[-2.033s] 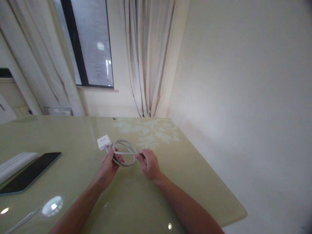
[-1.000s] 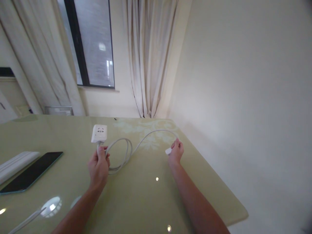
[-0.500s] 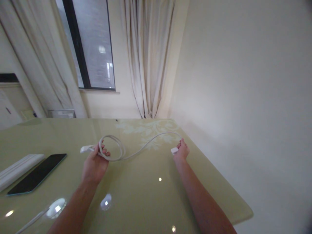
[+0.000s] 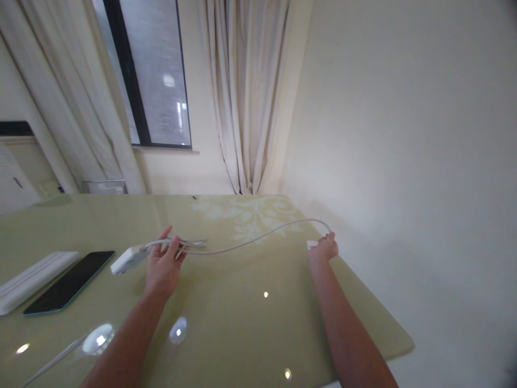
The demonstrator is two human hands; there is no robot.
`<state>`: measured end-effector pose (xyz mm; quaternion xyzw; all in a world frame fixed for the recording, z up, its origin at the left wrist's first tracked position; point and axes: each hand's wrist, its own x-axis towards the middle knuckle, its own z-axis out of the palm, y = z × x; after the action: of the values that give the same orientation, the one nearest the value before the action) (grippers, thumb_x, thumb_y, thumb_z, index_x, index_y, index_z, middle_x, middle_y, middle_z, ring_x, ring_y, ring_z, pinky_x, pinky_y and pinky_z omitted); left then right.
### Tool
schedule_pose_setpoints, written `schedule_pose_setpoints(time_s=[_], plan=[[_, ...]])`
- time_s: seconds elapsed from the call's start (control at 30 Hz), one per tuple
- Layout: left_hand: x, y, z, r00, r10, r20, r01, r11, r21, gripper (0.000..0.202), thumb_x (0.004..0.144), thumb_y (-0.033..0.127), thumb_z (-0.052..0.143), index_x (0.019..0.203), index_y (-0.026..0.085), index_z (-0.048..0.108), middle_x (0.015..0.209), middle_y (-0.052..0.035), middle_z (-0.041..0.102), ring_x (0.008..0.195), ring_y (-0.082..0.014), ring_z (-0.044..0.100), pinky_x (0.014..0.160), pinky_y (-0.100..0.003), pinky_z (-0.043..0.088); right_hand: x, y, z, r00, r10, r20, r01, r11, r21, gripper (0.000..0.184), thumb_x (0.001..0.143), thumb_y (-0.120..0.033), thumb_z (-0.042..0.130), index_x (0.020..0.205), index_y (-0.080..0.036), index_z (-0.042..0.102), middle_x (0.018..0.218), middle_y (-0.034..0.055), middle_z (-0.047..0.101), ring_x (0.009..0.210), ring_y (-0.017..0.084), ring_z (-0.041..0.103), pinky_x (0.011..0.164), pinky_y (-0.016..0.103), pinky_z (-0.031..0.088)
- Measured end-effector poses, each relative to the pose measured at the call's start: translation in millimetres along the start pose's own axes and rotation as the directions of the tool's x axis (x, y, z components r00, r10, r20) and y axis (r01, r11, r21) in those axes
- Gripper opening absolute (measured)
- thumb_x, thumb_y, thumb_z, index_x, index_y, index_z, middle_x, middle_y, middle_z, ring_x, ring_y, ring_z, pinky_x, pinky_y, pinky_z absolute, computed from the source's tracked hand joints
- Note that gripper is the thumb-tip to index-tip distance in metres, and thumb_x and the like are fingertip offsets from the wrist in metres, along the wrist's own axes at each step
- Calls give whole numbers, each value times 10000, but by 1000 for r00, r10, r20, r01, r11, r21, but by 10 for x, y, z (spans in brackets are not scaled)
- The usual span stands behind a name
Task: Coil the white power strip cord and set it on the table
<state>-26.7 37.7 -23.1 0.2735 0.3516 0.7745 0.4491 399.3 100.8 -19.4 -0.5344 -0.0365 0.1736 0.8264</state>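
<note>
A white charging cable (image 4: 242, 245) stretches between my two hands above the table. Loops of it are gripped in my left hand (image 4: 165, 264), with thumb and fingers closed around them. Beside that hand, at the cable's left end, hangs a white block like a power adapter (image 4: 130, 260). My right hand (image 4: 325, 248) is closed on the other end of the cable, near the table's right edge. A small white piece (image 4: 312, 244), perhaps a plug, pokes out from its left side. The fingers partly hide the cable at both hands.
On the pale green glossy table (image 4: 226, 334) at left lie a dark flat tablet-like slab (image 4: 68, 283) and a long white case (image 4: 36, 277). Another white cable (image 4: 52, 362) lies at front left. A wall (image 4: 404, 188) borders the right side; curtains (image 4: 246, 97) hang behind.
My right hand has moved right with its cable end, lengthening the span. My left hand has turned, so the loops now appear flat, and the white block has swung lower and left.
</note>
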Motion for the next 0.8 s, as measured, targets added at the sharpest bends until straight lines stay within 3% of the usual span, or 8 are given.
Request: schedule_pose_setpoints(time_s=[0.2,0.3,0.47,0.57,0.6,0.67,0.73,0.8], plan=[[10,-50,27,999,-31,-22,33,994,102,452,687,448,922,938,196,643,995,-56,781,902,-180,734,816,-310,604,1,24,14,1000,-8,4,8,999,33,345,982,-437,571,740,-265,396,570,-97,369,481,112,353,449,252,295],[6,-33,7,998,-54,-43,65,943,327,331,800,438,794,944,208,604,962,-88,792,858,-232,749,802,-376,597,-3,60,27,1000,-21,18,20,998,51,374,972,-437,605,735,-266,371,570,-104,355,483,105,352,455,237,314],[59,117,-150,992,95,-83,38,403,915,237,890,412,626,808,202,700,654,-56,651,663,-263,633,618,-328,432,42,82,31,999,-33,17,31,996,79,382,1000,-422,571,737,-267,342,583,-104,332,487,102,340,455,226,319],[107,201,-225,989,146,-31,-9,264,965,304,900,402,623,665,212,649,629,-63,595,650,-254,582,601,-321,377,127,34,6,999,-35,-11,36,995,93,367,1007,-388,556,740,-266,335,594,-100,330,492,101,340,456,224,323],[122,211,-240,989,144,-31,-12,284,959,323,895,392,637,626,213,621,612,-59,572,638,-244,565,591,-315,376,167,8,-10,999,-35,-28,38,995,97,360,1009,-374,548,741,-266,333,598,-99,332,493,101,341,456,224,325],[151,196,-255,991,103,-88,28,479,877,289,876,353,669,635,205,608,607,-43,558,627,-221,563,579,-296,410,264,-49,-54,997,-36,-70,43,994,99,344,1017,-352,523,749,-268,325,611,-94,333,495,104,344,456,226,325],[182,145,-257,989,12,-149,95,716,691,127,876,281,659,789,190,649,688,-36,620,638,-195,608,605,-285,492,372,-101,-107,992,-31,-120,43,994,97,323,1033,-337,476,760,-271,316,628,-86,333,500,111,349,449,230,316],[217,85,-262,984,-68,-164,145,842,520,105,883,191,615,983,187,646,819,-48,685,643,-166,654,649,-297,561,474,-135,-156,986,-25,-165,40,995,91,306,1050,-341,421,772,-275,312,649,-77,335,506,119,354,439,233,302]])
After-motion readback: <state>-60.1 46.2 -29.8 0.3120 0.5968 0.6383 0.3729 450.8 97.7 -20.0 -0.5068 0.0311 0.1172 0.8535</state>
